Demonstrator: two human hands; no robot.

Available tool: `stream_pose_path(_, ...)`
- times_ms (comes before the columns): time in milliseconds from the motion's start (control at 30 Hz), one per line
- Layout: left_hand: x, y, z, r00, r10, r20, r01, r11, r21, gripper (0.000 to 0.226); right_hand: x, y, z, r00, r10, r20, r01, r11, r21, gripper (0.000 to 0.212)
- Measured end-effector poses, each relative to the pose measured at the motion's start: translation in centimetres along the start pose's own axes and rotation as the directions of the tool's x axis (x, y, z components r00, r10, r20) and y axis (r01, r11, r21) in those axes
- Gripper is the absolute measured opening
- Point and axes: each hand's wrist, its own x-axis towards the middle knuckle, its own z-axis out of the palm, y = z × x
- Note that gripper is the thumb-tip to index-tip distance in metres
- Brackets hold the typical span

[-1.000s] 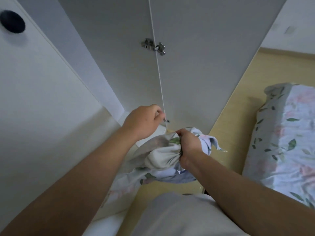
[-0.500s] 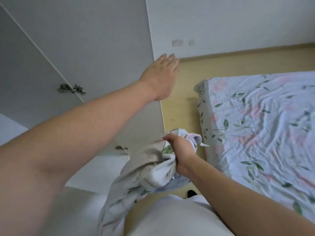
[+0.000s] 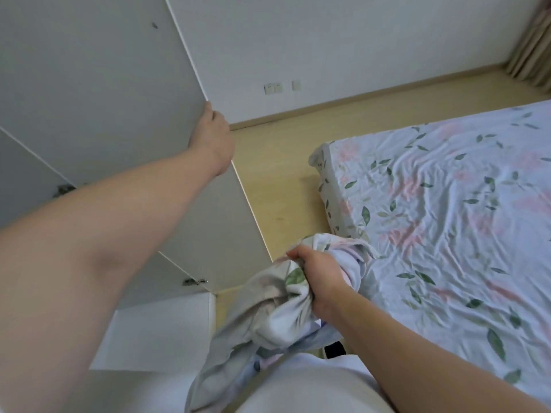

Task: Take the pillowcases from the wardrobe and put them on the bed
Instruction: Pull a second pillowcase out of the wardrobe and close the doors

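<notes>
A bunched floral pillowcase (image 3: 277, 308) hangs from my right hand (image 3: 320, 274), which grips it in a fist near the bed's near-left corner. Its loose end trails down past my waist. The bed (image 3: 447, 210) with a leaf-and-flower sheet fills the right side. My left hand (image 3: 216, 141) is stretched out to the white wardrobe door (image 3: 104, 93), fingers wrapped around the door's outer edge.
Pale wood floor (image 3: 277, 180) runs between the wardrobe and the bed. A white wall with sockets (image 3: 272, 88) stands behind. Beige curtains (image 3: 533, 55) hang at the far right. Door hinges (image 3: 193, 282) show low on the wardrobe.
The view has swung right from the wardrobe toward the bed. My left hand went from the hinge area out to the door's edge. The right hand kept its hold on the pillowcase.
</notes>
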Motion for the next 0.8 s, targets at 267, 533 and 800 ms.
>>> stream_pose_path(267,0.3,-3.3,0.8,0.995,-0.053,-0.086,0.053,0.999,-0.004,0.064,0.6,-0.2,-0.5,0.998,0.046,0.04,-0.051,0.988,0.144,0.037)
stream_pose_path(533,0.4,-3.0,-1.4,0.998,-0.059,0.031,0.056,0.994,0.089,0.055,1.6,-0.9,-0.4,0.996,0.004,0.089,-0.037,0.927,0.374,0.018)
stream_pose_path(800,-3.4,-2.0,-3.2,0.999,0.002,0.044,0.005,0.987,-0.161,0.033,1.8,-2.0,3.0,0.979,-0.089,0.184,0.03,0.953,0.302,0.02)
